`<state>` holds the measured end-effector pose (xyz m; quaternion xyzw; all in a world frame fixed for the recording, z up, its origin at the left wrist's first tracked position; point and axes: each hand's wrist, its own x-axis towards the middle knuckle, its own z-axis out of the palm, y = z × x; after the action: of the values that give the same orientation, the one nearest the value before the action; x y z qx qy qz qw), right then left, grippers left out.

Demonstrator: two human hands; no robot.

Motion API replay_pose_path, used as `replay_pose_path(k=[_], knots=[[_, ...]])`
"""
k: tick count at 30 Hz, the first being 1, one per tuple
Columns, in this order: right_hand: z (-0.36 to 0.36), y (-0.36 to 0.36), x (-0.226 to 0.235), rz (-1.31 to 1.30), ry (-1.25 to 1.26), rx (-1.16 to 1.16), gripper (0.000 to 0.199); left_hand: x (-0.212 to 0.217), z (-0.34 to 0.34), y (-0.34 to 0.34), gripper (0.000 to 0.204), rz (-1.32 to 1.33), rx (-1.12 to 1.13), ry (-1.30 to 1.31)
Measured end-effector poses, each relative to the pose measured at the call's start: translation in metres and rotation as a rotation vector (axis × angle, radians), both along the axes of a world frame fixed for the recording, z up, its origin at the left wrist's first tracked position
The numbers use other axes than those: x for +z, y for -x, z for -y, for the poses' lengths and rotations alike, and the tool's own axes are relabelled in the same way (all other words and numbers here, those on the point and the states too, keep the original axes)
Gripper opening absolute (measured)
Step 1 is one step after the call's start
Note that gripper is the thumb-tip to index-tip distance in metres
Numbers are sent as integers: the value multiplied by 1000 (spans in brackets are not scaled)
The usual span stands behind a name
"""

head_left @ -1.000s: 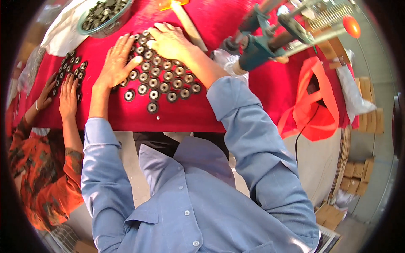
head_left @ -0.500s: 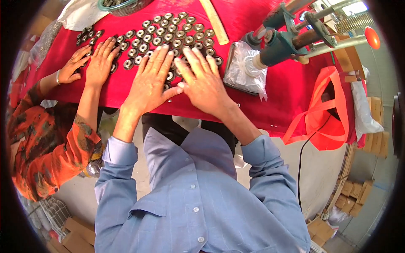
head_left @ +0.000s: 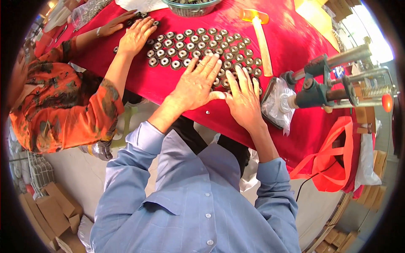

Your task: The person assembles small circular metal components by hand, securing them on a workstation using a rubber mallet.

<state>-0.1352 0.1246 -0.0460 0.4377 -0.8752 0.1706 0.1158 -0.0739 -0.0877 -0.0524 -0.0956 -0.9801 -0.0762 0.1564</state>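
- Red-clothed counter fills the top of the view, cardboard boxes on the floor at 8 o'clock.
- Co-worker's hands at 11 o'clock lie flat on the far-left end of the round metal discs.
- Left hand: open, palm down, fingers spread over the near edge of the discs.
- Right hand: also open and flat, thumb touching the left hand.
- Yellow-headed mallet at 1 o'clock, blue hand press at 3 o'clock.
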Motion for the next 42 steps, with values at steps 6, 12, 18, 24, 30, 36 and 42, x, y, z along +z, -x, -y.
replay_pose_path(k=[6, 12, 18, 24, 30, 36, 42], knots=[[-2, -2, 8, 67, -52, 2, 67, 2, -3, -3, 108, 25, 13, 12], [-7, 1, 6, 28, -8, 10, 64, 3, -7, -7, 84, 12, -22, -156], [3, 1, 6, 8, 14, 33, 60, 6, -3, -16, 68, 53, 31, -155], [-1, -2, 4, 26, 26, 4, 60, 5, -3, -16, 72, 29, 6, -198], [-1, -4, 5, 41, 64, 14, 61, 17, 12, -36, 74, -57, 27, -332], [-2, -4, 6, 42, 68, 18, 59, 17, 25, -66, 76, -33, 154, -325], [-2, -5, 6, 42, 63, 22, 59, 16, 22, -72, 78, -6, 180, -322]])
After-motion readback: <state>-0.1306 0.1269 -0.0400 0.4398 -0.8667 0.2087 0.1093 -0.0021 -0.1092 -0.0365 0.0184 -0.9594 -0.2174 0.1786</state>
